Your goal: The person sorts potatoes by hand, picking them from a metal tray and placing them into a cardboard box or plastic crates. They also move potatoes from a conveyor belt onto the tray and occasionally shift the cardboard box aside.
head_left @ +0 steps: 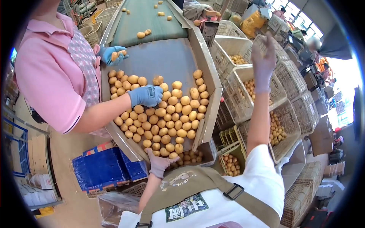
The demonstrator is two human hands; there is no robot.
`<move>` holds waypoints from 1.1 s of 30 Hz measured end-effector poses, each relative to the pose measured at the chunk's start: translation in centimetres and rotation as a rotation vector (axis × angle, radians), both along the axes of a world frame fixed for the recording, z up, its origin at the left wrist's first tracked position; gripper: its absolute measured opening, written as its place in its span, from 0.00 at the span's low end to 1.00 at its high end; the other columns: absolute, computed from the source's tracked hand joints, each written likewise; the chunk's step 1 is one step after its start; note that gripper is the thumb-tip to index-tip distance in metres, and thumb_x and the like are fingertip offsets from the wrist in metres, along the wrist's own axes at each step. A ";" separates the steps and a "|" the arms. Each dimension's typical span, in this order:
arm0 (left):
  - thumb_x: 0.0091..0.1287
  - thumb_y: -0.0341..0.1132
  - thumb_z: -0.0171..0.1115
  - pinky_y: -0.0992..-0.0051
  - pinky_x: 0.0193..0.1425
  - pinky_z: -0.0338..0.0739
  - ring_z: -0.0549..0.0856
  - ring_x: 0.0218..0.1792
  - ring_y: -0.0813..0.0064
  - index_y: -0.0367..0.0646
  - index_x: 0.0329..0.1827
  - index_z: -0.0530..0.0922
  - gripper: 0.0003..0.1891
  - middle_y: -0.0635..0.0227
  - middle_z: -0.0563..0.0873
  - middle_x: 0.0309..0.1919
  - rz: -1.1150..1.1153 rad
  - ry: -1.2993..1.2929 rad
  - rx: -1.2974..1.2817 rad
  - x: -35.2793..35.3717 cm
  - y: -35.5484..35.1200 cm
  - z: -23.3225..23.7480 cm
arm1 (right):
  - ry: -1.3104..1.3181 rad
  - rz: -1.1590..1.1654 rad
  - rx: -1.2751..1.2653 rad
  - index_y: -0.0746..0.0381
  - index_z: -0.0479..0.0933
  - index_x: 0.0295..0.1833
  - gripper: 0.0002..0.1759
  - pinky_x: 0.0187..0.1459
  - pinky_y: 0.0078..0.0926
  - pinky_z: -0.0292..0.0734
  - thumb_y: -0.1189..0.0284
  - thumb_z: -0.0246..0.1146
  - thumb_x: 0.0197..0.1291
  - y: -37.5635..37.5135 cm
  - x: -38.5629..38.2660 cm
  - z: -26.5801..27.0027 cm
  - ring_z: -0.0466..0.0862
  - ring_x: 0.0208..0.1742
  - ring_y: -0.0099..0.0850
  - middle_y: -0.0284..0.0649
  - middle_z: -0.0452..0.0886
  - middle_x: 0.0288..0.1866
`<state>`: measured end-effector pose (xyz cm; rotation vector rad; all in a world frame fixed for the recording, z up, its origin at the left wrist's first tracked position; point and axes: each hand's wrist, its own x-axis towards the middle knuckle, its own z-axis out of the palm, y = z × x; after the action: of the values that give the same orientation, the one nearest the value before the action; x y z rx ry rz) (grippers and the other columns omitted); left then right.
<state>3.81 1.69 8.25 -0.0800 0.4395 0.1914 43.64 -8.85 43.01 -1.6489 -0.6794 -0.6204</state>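
near the right hand (264,60), baskets (237,104) hold potatoes (249,86)

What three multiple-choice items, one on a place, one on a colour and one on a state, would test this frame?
1. Where is the left hand?
A on the floor
B behind the person's back
C at the lower end of the tray of potatoes

2. What colour are the co-worker's gloves?
A yellow
B blue
C pink

3. How is the right hand?
A raised and open above the baskets
B clenched on a potato
C flat on the tray

Answers:
1 C, it reaches the potatoes at the tray's near end.
2 B, both gloves at the tray are blue.
3 A, it is spread open in the air and holds nothing.
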 end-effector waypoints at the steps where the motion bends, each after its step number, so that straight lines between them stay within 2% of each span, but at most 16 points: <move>1: 0.59 0.86 0.40 0.16 0.68 0.52 0.53 0.80 0.38 0.61 0.85 0.46 0.56 0.61 0.48 0.84 0.015 0.091 -0.067 0.3 0.0 0.8 | 0.079 0.087 0.046 0.57 0.68 0.76 0.34 0.44 0.31 0.87 0.67 0.68 0.65 -0.2 -2.3 -1.2 0.84 0.50 0.25 0.43 0.76 0.66; 4: 0.60 0.85 0.40 0.16 0.68 0.52 0.52 0.80 0.38 0.62 0.85 0.44 0.55 0.62 0.48 0.84 0.034 0.267 -0.183 0.6 0.2 2.0 | 0.540 0.480 0.429 0.57 0.74 0.69 0.24 0.43 0.33 0.89 0.62 0.65 0.71 -0.4 -3.8 -9.1 0.85 0.49 0.27 0.39 0.79 0.60; 6: 0.61 0.84 0.40 0.16 0.68 0.52 0.52 0.80 0.38 0.63 0.85 0.45 0.54 0.62 0.48 0.84 0.029 0.245 -0.139 0.4 0.1 1.6 | 1.152 0.749 0.696 0.57 0.75 0.64 0.21 0.47 0.40 0.88 0.57 0.60 0.74 -1.6 -4.2 -14.4 0.85 0.49 0.32 0.43 0.80 0.60; 8: 0.61 0.84 0.39 0.16 0.68 0.52 0.53 0.80 0.39 0.63 0.85 0.45 0.54 0.62 0.50 0.84 0.033 0.268 -0.154 0.5 0.1 2.2 | 1.354 1.147 0.866 0.59 0.74 0.63 0.20 0.56 0.48 0.85 0.56 0.54 0.77 -2.5 -6.7 -17.3 0.86 0.51 0.40 0.46 0.81 0.60; 9: 0.61 0.84 0.39 0.17 0.68 0.52 0.53 0.80 0.39 0.62 0.85 0.45 0.54 0.63 0.50 0.84 0.034 0.237 -0.133 0.5 0.2 1.9 | 1.349 1.278 0.856 0.61 0.72 0.67 0.23 0.68 0.49 0.76 0.58 0.50 0.78 -3.0 -7.9 -18.0 0.83 0.59 0.44 0.51 0.80 0.61; 11: 0.60 0.84 0.41 0.18 0.70 0.49 0.51 0.81 0.39 0.61 0.85 0.42 0.56 0.61 0.47 0.84 0.035 0.207 -0.103 0.3 -0.1 1.8 | 1.305 1.225 0.835 0.60 0.65 0.73 0.24 0.73 0.48 0.72 0.72 0.51 0.75 -3.6 -10.3 -18.9 0.80 0.65 0.45 0.53 0.74 0.68; 13: 0.59 0.85 0.44 0.19 0.72 0.46 0.49 0.81 0.39 0.60 0.85 0.40 0.58 0.59 0.45 0.84 0.034 0.199 -0.104 0.3 -0.1 1.6 | 1.216 1.199 0.801 0.58 0.60 0.76 0.30 0.77 0.47 0.68 0.84 0.51 0.70 -4.0 -11.9 -19.7 0.78 0.68 0.44 0.54 0.70 0.72; 14: 0.58 0.85 0.44 0.19 0.72 0.46 0.49 0.81 0.39 0.59 0.85 0.40 0.59 0.59 0.45 0.84 0.027 0.198 -0.084 0.3 -0.1 1.5 | 1.191 1.178 0.765 0.60 0.63 0.75 0.24 0.69 0.40 0.76 0.76 0.51 0.75 -4.3 -12.7 -19.8 0.82 0.61 0.38 0.53 0.73 0.70; 16: 0.57 0.85 0.45 0.19 0.72 0.47 0.49 0.81 0.39 0.59 0.85 0.41 0.60 0.58 0.46 0.84 0.021 0.233 -0.122 0.3 -0.1 1.8 | 1.350 1.303 0.875 0.61 0.68 0.71 0.25 0.49 0.32 0.80 0.57 0.51 0.79 -4.7 -13.3 -21.0 0.83 0.43 0.32 0.46 0.81 0.59; 19: 0.60 0.85 0.40 0.18 0.70 0.52 0.54 0.80 0.38 0.59 0.85 0.47 0.56 0.60 0.50 0.84 0.008 0.244 -0.137 0.4 0.2 1.4 | 1.420 1.040 0.729 0.62 0.75 0.63 0.42 0.33 0.28 0.72 0.32 0.50 0.69 -5.0 -15.0 -20.9 0.77 0.26 0.28 0.36 0.82 0.42; 20: 0.59 0.85 0.40 0.18 0.70 0.53 0.54 0.80 0.39 0.58 0.85 0.46 0.56 0.60 0.50 0.84 0.001 0.241 -0.118 0.4 0.1 1.4 | 1.489 1.092 0.805 0.62 0.76 0.62 0.41 0.33 0.29 0.72 0.34 0.49 0.70 -4.9 -15.5 -20.3 0.76 0.27 0.28 0.37 0.83 0.43; 23: 0.61 0.84 0.42 0.15 0.68 0.52 0.53 0.80 0.39 0.59 0.85 0.43 0.56 0.61 0.48 0.84 0.009 0.145 -0.070 0.2 0.1 0.8 | 1.637 0.777 0.863 0.63 0.76 0.62 0.36 0.33 0.33 0.72 0.41 0.48 0.72 -4.3 -16.6 -18.5 0.70 0.23 0.29 0.38 0.82 0.38; 26: 0.58 0.85 0.45 0.18 0.71 0.48 0.50 0.81 0.40 0.55 0.85 0.42 0.60 0.57 0.46 0.84 0.022 0.234 -0.088 0.3 -0.1 1.2 | 1.528 1.051 0.774 0.62 0.77 0.61 0.34 0.32 0.32 0.70 0.42 0.48 0.72 -5.3 -16.5 -20.2 0.69 0.22 0.30 0.39 0.81 0.35; 27: 0.57 0.85 0.47 0.20 0.73 0.47 0.49 0.81 0.40 0.53 0.85 0.41 0.62 0.55 0.45 0.84 0.018 0.238 -0.082 0.4 -0.1 1.3 | 1.516 1.013 0.733 0.60 0.77 0.61 0.33 0.30 0.31 0.68 0.42 0.47 0.73 -5.4 -16.8 -20.1 0.70 0.22 0.30 0.40 0.80 0.32; 30: 0.58 0.85 0.46 0.19 0.72 0.47 0.49 0.81 0.39 0.54 0.85 0.41 0.61 0.56 0.45 0.84 0.032 0.301 -0.148 0.6 -0.1 2.0 | 1.508 0.910 0.679 0.59 0.76 0.59 0.31 0.32 0.33 0.74 0.43 0.47 0.74 -5.9 -17.2 -20.5 0.76 0.22 0.31 0.40 0.82 0.33; 33: 0.59 0.84 0.45 0.18 0.71 0.47 0.51 0.81 0.39 0.56 0.85 0.42 0.59 0.58 0.46 0.84 0.019 0.225 -0.128 0.4 0.0 1.4 | 1.521 0.819 0.730 0.56 0.74 0.59 0.25 0.35 0.36 0.78 0.47 0.51 0.75 -6.2 -17.0 -21.5 0.80 0.29 0.32 0.43 0.83 0.47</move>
<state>4.19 1.71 9.64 -0.1894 0.6750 0.1922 26.63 -15.08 21.56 -0.6437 0.0953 0.8839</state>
